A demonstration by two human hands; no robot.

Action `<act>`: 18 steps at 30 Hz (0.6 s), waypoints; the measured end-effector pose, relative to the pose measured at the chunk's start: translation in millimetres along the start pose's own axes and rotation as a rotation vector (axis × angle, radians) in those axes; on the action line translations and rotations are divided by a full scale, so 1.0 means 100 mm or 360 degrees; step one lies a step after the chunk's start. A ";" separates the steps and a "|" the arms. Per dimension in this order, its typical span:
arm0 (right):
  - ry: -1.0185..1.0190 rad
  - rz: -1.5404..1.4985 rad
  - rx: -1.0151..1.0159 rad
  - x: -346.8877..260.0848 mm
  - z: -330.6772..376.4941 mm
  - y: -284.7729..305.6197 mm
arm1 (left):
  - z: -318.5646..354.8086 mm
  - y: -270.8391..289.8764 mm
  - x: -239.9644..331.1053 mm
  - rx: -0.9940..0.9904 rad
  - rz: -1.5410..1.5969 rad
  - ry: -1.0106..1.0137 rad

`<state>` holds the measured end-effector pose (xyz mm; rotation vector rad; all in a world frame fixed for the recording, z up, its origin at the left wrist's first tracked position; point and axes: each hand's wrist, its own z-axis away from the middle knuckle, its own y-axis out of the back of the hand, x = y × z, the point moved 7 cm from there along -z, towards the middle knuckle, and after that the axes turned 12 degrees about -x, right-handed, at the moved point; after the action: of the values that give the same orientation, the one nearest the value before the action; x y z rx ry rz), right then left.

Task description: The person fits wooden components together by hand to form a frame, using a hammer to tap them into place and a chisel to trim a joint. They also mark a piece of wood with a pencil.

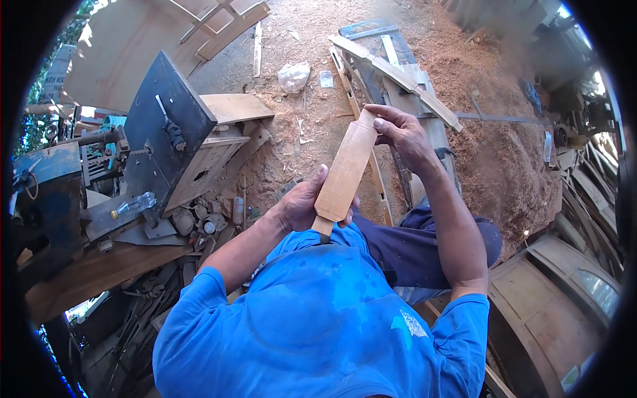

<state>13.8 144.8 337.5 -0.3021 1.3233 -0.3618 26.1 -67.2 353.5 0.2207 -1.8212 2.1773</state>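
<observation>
A pale shaped wooden piece, wide in the body with stepped, narrower ends, is held up at a slant in front of my body. My left hand wraps the lower part from the left, its thumb along the edge and a fingertip showing on the other side. At the top end my right hand pinches the narrow end between thumb and fingers. Beyond my right hand, a longer shaped wooden piece rests across a low workbench.
On the left stands a machine table with a dark tilted top; a clear plastic bottle lies beside it. Wood shavings cover the ground, with a crumpled plastic bag ahead. Wooden panels lean at lower right.
</observation>
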 end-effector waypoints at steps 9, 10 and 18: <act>0.0045 0.0199 0.0011 -0.15 0.13 -0.07 | 0.07 0.13 -0.18 0.0176 -0.0113 0.0112; 0.0093 0.0183 -0.0049 -0.12 0.08 -0.14 | 0.11 0.11 -0.20 0.0112 -0.0120 0.0167; 0.0169 0.0084 -0.0037 -0.30 0.21 -0.06 | -0.10 0.12 -0.10 0.0236 -0.0218 0.0200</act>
<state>27.4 152.6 371.4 -0.2700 1.4377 -0.3219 32.1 -60.6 337.9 0.2276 -1.5338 2.1789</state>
